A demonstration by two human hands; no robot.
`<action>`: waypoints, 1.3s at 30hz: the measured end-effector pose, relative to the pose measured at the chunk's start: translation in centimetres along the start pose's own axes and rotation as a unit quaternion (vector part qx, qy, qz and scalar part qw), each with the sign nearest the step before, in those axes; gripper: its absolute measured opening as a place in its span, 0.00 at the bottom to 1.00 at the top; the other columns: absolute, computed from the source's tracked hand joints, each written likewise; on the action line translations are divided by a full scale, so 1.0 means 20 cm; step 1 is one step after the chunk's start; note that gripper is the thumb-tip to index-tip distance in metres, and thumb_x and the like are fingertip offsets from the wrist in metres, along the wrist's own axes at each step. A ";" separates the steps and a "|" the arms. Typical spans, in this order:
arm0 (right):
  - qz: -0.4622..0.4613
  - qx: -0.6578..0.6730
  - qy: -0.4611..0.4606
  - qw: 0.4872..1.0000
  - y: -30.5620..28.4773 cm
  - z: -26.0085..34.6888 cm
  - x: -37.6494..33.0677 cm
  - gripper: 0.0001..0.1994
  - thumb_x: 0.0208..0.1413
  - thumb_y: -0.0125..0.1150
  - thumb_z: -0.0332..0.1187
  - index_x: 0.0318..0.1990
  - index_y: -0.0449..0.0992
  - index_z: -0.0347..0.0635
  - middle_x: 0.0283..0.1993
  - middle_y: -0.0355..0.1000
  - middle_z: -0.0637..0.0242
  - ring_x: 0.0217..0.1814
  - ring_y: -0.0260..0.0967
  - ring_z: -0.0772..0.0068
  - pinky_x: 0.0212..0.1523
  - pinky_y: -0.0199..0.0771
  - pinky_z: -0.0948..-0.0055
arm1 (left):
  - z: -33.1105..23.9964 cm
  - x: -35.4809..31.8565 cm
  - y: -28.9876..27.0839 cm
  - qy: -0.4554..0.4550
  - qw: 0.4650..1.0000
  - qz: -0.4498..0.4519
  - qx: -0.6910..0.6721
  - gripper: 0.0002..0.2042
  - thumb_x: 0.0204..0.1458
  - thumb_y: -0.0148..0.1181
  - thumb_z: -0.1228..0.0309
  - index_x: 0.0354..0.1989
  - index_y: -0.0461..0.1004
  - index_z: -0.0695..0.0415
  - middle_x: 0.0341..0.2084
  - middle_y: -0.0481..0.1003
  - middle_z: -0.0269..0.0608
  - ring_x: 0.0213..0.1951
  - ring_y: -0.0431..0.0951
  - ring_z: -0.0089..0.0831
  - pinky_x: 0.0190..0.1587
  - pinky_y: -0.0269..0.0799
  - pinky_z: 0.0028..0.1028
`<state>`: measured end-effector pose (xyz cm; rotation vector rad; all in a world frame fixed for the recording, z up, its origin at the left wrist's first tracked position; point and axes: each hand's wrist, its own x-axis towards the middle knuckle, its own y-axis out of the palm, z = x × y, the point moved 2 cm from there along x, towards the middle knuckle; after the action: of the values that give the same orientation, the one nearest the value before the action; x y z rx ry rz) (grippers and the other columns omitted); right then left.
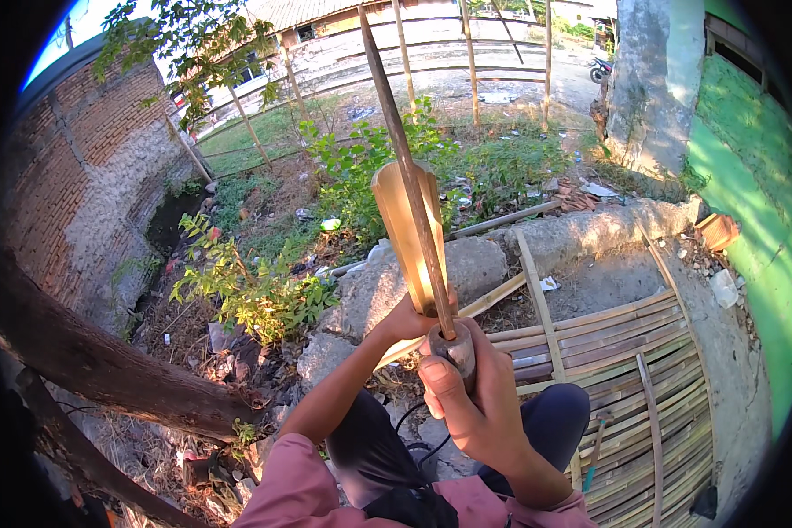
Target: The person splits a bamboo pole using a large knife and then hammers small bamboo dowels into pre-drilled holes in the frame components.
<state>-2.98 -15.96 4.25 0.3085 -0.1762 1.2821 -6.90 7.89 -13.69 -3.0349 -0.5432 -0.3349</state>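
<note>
My right hand point(480, 400) is closed round the short, round wooden handle point(454, 350) of a machete. Its long, dark, narrow blade point(402, 145) points up and away from me, seen nearly edge-on. Just behind the blade, a pale piece of split wood or bamboo point(394, 224) stands tilted, wider at its far end. Around the lower end of that piece my left hand point(405, 319) is closed, its fingers partly hidden behind the blade and handle. In this view the blade crosses in front of the pale piece; whether they touch I cannot tell.
At the right lies a slatted bamboo panel point(651, 378), with a thin tool with a teal handle point(595, 453) on it. Dark tree trunks point(123, 370) slant in at the left. A broken concrete ledge point(581, 238), leafy plants point(251, 304) and a bamboo fence point(473, 66) lie ahead.
</note>
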 end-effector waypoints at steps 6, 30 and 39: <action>0.006 0.013 0.018 1.000 0.02 0.03 0.00 0.17 0.67 0.59 0.43 0.46 0.68 0.35 0.26 0.66 0.71 0.22 0.65 0.83 0.23 0.66 0.79 | -0.13 0.03 0.01 0.020 0.996 0.082 -0.033 0.21 0.48 0.73 0.75 0.51 0.74 0.56 0.44 0.77 0.35 0.49 0.77 0.28 0.54 0.73 0.32; 0.014 0.035 0.061 0.997 0.00 0.14 0.09 0.19 0.70 0.54 0.47 0.48 0.67 0.36 0.28 0.63 0.69 0.24 0.62 0.82 0.25 0.70 0.76 | -1.42 -0.24 0.28 0.341 0.759 -0.349 0.431 0.09 0.58 0.63 0.71 0.31 0.70 0.60 0.23 0.71 0.32 0.27 0.67 0.19 0.33 0.62 0.24; 0.011 0.031 0.057 0.998 -0.01 0.11 0.12 0.27 0.66 0.59 0.52 0.48 0.67 0.29 0.28 0.73 0.62 0.20 0.72 0.74 0.22 0.71 0.72 | -1.34 -0.20 0.43 0.001 0.946 -0.129 0.298 0.29 0.68 0.46 0.45 0.37 0.78 0.64 0.21 0.73 0.37 0.25 0.70 0.23 0.29 0.65 0.29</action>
<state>-2.03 -14.53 7.09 0.2860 -0.0443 1.3253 -13.17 -3.58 11.64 -2.3840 -0.8624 -0.1427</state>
